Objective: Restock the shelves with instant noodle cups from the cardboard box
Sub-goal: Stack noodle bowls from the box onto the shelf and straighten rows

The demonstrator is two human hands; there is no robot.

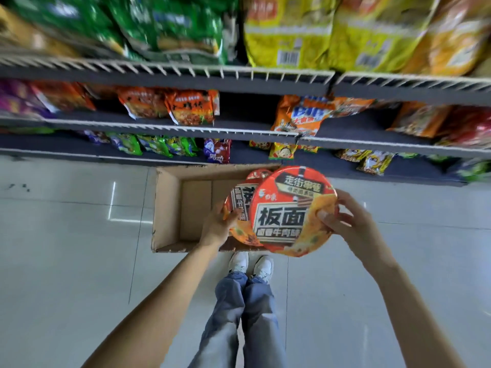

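Observation:
My right hand grips the right rim of a red and orange noodle cup, held lid up above the open cardboard box on the floor. My left hand holds a second cup of the same kind, lower and partly hidden behind the first. A third red lid peeks out behind them at the box's far side. The left part of the box shows a bare bottom. Shelves rise in front of me.
The wire-edged shelves hold bagged noodles and snacks; a dark gap sits in the middle shelf between orange bags. My legs and white shoes stand just behind the box on a pale tiled floor.

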